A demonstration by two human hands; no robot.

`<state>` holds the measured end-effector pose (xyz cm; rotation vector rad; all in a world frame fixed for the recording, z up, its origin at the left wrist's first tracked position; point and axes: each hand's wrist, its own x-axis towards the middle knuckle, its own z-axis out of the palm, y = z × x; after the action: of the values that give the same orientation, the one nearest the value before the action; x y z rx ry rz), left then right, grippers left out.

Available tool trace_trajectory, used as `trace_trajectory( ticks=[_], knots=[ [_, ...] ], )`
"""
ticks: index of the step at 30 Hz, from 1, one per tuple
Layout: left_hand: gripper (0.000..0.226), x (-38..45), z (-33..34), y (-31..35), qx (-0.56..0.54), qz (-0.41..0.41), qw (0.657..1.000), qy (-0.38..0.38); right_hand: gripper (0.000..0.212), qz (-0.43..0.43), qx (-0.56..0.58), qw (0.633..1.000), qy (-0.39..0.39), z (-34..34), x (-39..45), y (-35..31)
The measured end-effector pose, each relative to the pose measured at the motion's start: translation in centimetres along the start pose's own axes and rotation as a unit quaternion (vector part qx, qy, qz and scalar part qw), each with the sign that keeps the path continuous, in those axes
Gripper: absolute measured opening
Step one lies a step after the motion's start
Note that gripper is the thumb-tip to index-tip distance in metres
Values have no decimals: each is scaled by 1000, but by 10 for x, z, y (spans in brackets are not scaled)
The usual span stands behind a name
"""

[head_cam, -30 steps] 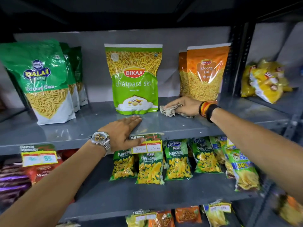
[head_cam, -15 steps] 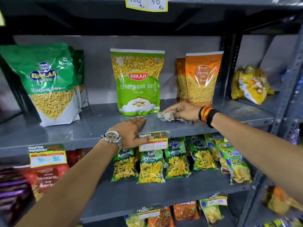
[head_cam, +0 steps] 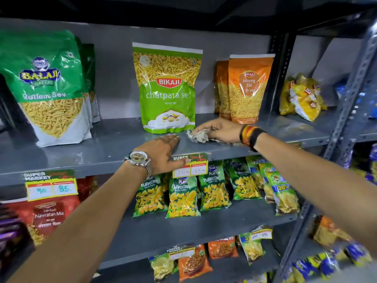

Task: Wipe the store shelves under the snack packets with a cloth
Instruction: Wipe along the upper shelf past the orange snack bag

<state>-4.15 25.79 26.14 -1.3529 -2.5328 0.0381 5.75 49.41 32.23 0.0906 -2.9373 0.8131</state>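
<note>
A grey metal shelf carries snack packets. My right hand presses a crumpled grey-white cloth onto the shelf, just right of the green Bikaji chatpata sev packet. My left hand lies flat, palm down, on the shelf's front edge in front of that packet, fingers together, a watch on its wrist. The thumb hangs over the price tag. Orange Moong Dal packets stand behind my right wrist.
Green Balaji Ratlami sev packets stand at the shelf's left. Yellow packets lie in the neighbouring bay beyond a dark upright post. Below hang puffcorn packets and a red Navratan Mix packet.
My right hand has slid the cloth a little left, closer to the chatpata sev packet. My left hand stays flat on the shelf edge. The view has shifted slightly.
</note>
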Motion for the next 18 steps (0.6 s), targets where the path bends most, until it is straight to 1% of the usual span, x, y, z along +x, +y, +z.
trace_trajectory(
  ticks=[3, 4, 5, 6, 8, 9, 10, 12, 13, 16, 17, 18],
  knots=[
    [111, 1, -1, 1, 8, -1, 1000, -1, 43, -32, 45, 997, -47, -2, -46, 1],
    [109, 1, -1, 1, 11, -1, 1000, 0, 44, -34, 58, 997, -47, -9, -51, 5],
    [108, 1, -1, 1, 12, 0, 1000, -1, 44, -19, 65, 997, -27, -19, -51, 8],
    [109, 1, -2, 1, 10, 0, 1000, -4, 43, 3, 71, 997, 11, -29, -49, 12],
    [115, 0, -3, 2, -2, 0, 1000, -9, 44, 60, 58, 993, 85, -42, -42, 16],
    [117, -1, -4, 2, -8, 0, 1000, -11, 46, 85, 48, 990, 104, -42, -38, 17],
    [118, -2, -4, 2, -12, 1, 1000, -12, 47, 101, 32, 989, 99, -37, -37, 17],
    [116, -4, -6, 4, -12, 6, 1000, -15, 45, 100, 11, 992, 74, -22, -41, 7],
    [114, -5, -6, 4, -9, 8, 1000, -17, 43, 89, 3, 995, 50, -16, -45, 1],
    [117, -5, -7, 3, 4, 13, 1000, -20, 45, 42, 37, 998, -17, -14, -68, -12],
    [119, -5, -7, 2, 7, 12, 1000, -20, 45, 36, 42, 998, -27, -22, -74, -9],
    [123, -5, -7, 2, 10, 12, 1000, -17, 45, 34, 38, 999, -18, -33, -79, -1]
  ],
)
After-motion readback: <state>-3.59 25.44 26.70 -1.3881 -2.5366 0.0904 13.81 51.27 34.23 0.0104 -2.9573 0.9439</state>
